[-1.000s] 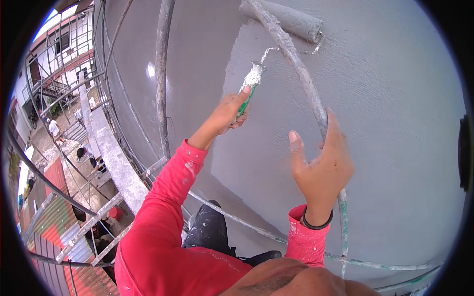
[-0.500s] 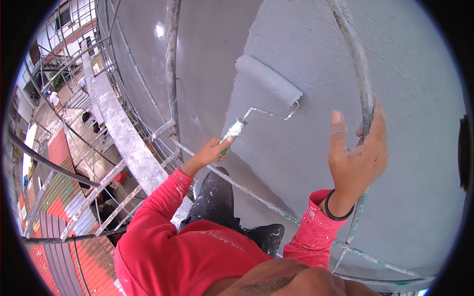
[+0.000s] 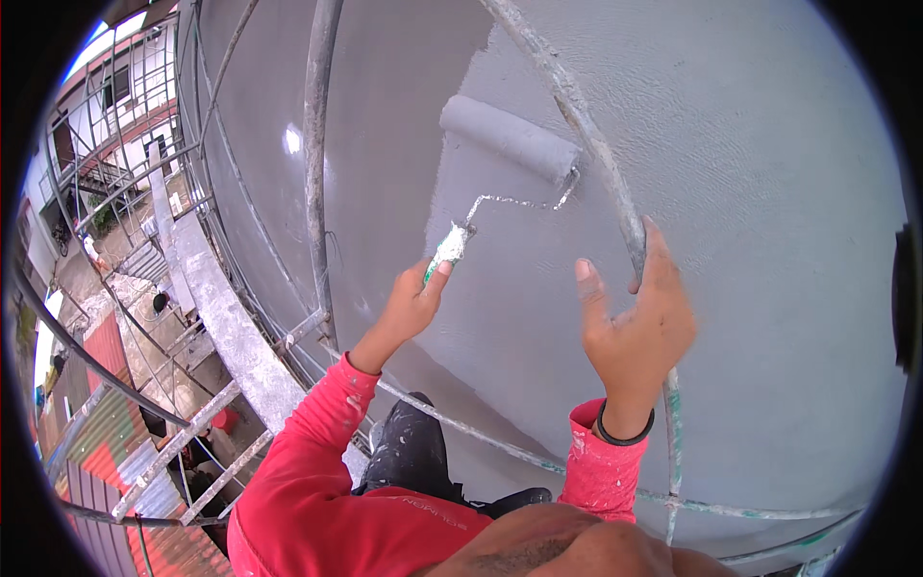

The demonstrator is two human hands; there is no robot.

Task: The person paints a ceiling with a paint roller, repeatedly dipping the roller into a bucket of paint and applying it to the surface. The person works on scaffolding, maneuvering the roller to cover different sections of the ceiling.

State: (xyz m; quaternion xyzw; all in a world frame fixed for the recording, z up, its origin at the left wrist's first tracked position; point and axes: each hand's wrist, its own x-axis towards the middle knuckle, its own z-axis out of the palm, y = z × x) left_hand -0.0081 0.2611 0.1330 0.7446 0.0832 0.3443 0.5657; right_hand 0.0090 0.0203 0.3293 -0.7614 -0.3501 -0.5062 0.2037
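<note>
A paint roller stretches up from my left hand (image 3: 409,306), whose fingers are closed round its paint-caked green handle (image 3: 446,252). Its grey-coated sleeve (image 3: 510,137) lies against the wall (image 3: 769,231), at the border between fresh light grey paint and a darker, browner grey part. To the right, my right hand (image 3: 642,332) has its fingers curled round an upright scaffold pole (image 3: 586,125), with the thumb sticking out to the left. Part of those fingers is hidden behind the pole and hand.
Another scaffold pole (image 3: 317,163) stands left of the roller, and a low rail (image 3: 461,423) crosses before my legs. A paint-spattered plank (image 3: 231,308) runs along the left. Far below lie corrugated roofing sheets (image 3: 106,433), a red bucket (image 3: 226,419) and people.
The roller has moved up the wall, with my left hand following. My right hand stays on the pole, while the whole view has tilted and shifted.
</note>
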